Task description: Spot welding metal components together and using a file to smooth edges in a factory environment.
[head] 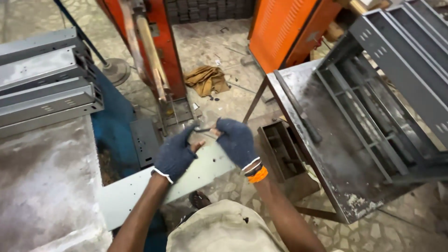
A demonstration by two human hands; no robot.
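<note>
Both my hands wear dark blue fingerless gloves and meet in front of me. My left hand (175, 155) and my right hand (236, 141) pinch the two ends of a small dark metal piece (204, 129), too small to tell its kind. Below them a pale grey sheet-metal strip (140, 191) lies flat, running from the lower left toward my hands. An orange band sits on my right wrist.
Grey metal channels (44, 81) are stacked on the left table. A metal work table (322, 140) stands at the right, holding more channels (401, 56). An orange machine (158, 51) and an orange cabinet (284, 28) stand ahead. A brown cloth (205, 79) lies on the floor, and a rusty box (280, 147) sits by the table.
</note>
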